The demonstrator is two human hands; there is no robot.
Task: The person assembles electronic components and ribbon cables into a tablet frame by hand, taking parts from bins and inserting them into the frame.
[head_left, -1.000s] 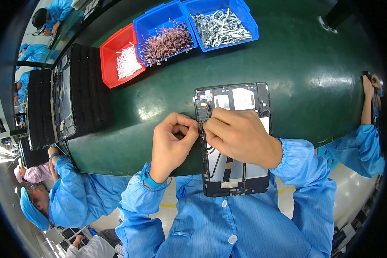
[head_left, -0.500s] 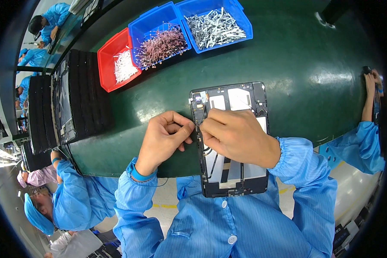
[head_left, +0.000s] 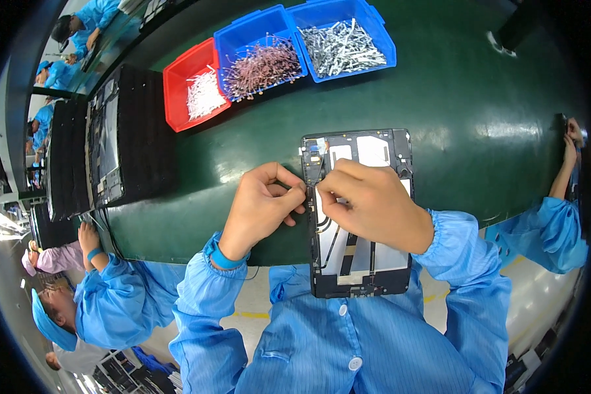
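An opened tablet [head_left: 395, 262], black-framed with white plates and dark flat cables inside, lies on the green table with its near end past the edge. My left hand [head_left: 259, 210] is at its upper left side, thumb and forefinger pinched together at the frame. Just right of these fingertips, my right hand [head_left: 377, 207] reaches over the tablet, its fingers also pinched. Whatever is between either hand's fingers is too small or hidden to make out; a thin dark line shows near the right fingertips. A blue band [head_left: 226, 258] circles my left wrist.
Beyond the tablet stand a red bin [head_left: 175, 98] of small white pieces, a blue bin [head_left: 224, 39] of thin reddish-brown leads and another blue bin [head_left: 389, 49] of silvery strips. Black trays [head_left: 144, 131] stack at left. Co-workers in blue sit on both sides.
The whole view has shifted slightly, so bins, tablet and hands appear farther right. Both hands keep their pinched pose at the tablet's side.
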